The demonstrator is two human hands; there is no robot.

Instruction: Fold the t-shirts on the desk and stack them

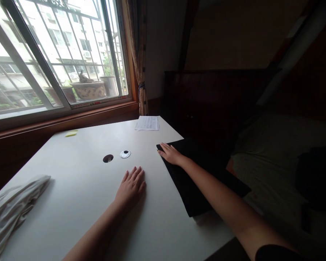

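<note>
My left hand [132,185] lies flat on the white table [78,188], palm down, fingers stretched out and holding nothing. My right hand [170,153] rests palm down with fingers extended on the far corner of a flat black cloth or mat [195,185], which lies along the table's right edge and hangs partly over it. A round cable hole [108,158] and its loose white cover [125,154] sit just beyond my left hand.
A crumpled grey cloth [12,208] lies at the table's left edge. A printed sheet of paper [147,123] and a yellow note [71,133] lie at the far side below the window. A bed [282,163] stands to the right.
</note>
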